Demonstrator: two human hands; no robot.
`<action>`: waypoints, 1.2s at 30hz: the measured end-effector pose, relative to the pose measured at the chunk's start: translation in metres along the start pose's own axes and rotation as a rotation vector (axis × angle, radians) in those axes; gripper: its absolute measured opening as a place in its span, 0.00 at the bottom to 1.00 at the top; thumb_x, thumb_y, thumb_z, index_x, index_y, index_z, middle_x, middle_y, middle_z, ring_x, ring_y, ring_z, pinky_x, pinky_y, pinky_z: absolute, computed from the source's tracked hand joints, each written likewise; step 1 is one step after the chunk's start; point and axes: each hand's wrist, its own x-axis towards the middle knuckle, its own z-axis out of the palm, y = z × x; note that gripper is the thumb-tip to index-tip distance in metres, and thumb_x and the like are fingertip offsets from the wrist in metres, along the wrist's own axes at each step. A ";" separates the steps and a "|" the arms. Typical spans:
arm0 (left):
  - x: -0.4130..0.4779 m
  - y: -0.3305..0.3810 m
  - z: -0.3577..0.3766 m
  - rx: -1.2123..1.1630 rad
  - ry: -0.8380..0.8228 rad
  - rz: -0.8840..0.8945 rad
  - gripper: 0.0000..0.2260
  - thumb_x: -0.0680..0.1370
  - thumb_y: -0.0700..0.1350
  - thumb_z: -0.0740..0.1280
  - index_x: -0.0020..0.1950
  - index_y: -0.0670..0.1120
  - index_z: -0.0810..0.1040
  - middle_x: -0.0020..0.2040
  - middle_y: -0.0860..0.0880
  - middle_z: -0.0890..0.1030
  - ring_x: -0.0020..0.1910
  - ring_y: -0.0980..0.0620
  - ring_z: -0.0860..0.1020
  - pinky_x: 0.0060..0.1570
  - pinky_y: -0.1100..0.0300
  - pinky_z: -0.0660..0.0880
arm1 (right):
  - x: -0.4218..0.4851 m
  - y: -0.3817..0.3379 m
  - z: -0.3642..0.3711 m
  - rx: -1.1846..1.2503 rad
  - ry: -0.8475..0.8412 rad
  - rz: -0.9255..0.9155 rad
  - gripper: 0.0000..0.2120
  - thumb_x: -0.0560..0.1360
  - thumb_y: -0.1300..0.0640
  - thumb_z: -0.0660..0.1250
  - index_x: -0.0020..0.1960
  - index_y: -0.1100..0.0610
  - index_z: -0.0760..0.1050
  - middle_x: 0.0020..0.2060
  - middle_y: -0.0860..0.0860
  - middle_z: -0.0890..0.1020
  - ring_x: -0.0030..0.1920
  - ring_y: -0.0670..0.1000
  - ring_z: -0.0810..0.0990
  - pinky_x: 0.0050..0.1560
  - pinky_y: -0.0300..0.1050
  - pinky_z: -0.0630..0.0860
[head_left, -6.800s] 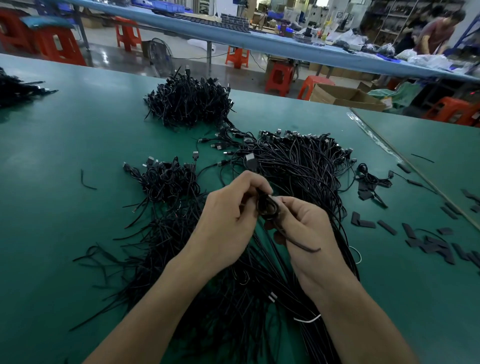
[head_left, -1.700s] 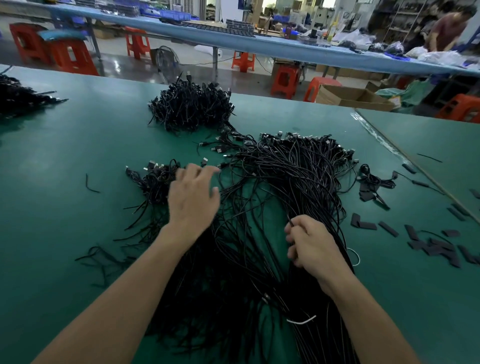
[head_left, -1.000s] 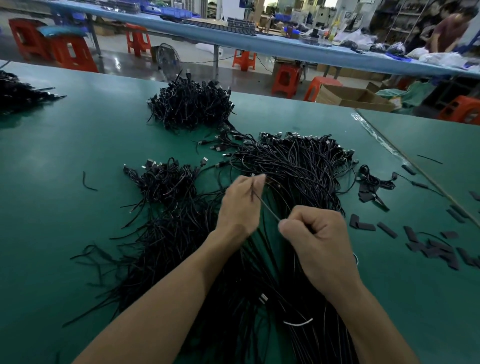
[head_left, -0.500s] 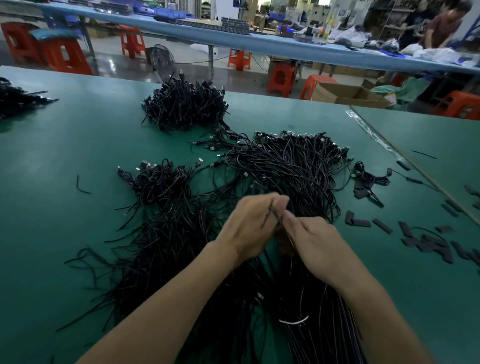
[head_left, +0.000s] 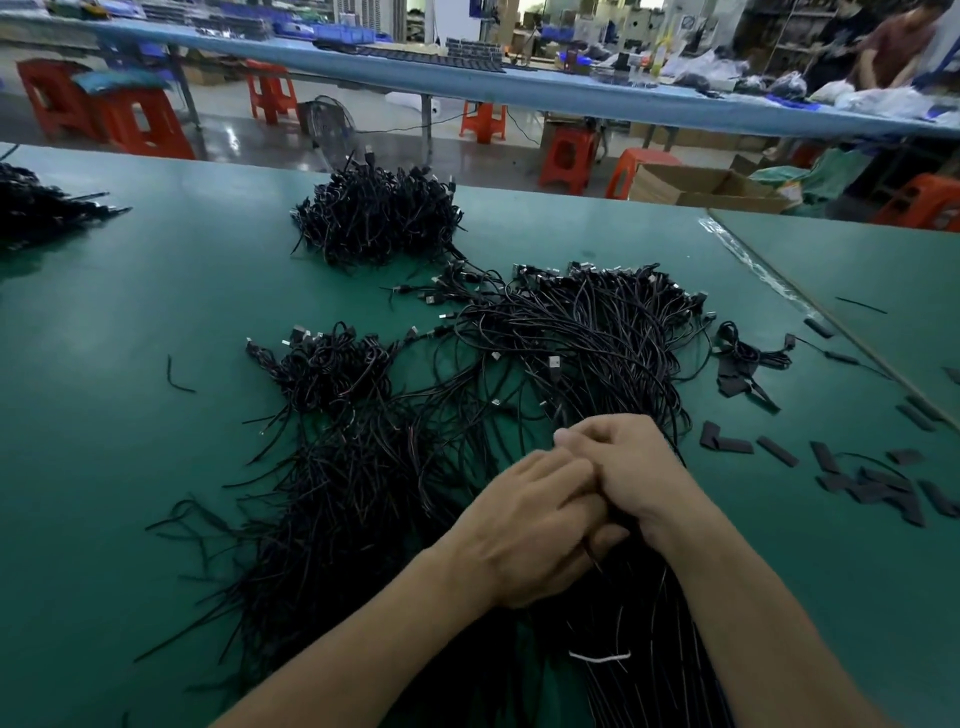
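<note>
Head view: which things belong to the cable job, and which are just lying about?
Job in hand: left hand, right hand, cable they grip, loose cable bundle, coiled pile, black strips.
Lying about: cardboard box, orange stools, floor fan.

No writing could be read.
The cardboard box (head_left: 675, 189) behind the table, the blue bins (head_left: 343, 34) on the far bench and the black cables (head_left: 571, 332) showed no letters, numbers or brand marks that could be made out. Any print in the background was too blurred or too small.
</note>
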 end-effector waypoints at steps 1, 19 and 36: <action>-0.002 -0.004 0.000 0.039 0.003 -0.062 0.12 0.81 0.47 0.62 0.45 0.40 0.78 0.46 0.43 0.78 0.46 0.44 0.76 0.51 0.50 0.75 | 0.002 0.002 -0.001 -0.026 0.078 -0.018 0.12 0.78 0.57 0.69 0.37 0.57 0.83 0.34 0.52 0.85 0.38 0.51 0.83 0.43 0.49 0.80; 0.031 -0.043 0.006 -0.181 -0.011 -0.785 0.09 0.82 0.48 0.60 0.59 0.58 0.76 0.42 0.57 0.80 0.42 0.52 0.78 0.39 0.52 0.76 | 0.002 0.014 -0.003 -0.039 -0.013 -0.124 0.16 0.83 0.56 0.60 0.39 0.44 0.77 0.22 0.41 0.70 0.24 0.41 0.64 0.30 0.42 0.63; 0.001 -0.043 -0.004 -0.140 0.333 -0.525 0.11 0.83 0.44 0.63 0.55 0.40 0.83 0.48 0.48 0.83 0.45 0.53 0.81 0.45 0.54 0.81 | 0.003 0.035 0.001 -0.306 0.246 0.015 0.17 0.82 0.51 0.60 0.40 0.60 0.74 0.27 0.46 0.74 0.25 0.43 0.69 0.26 0.40 0.66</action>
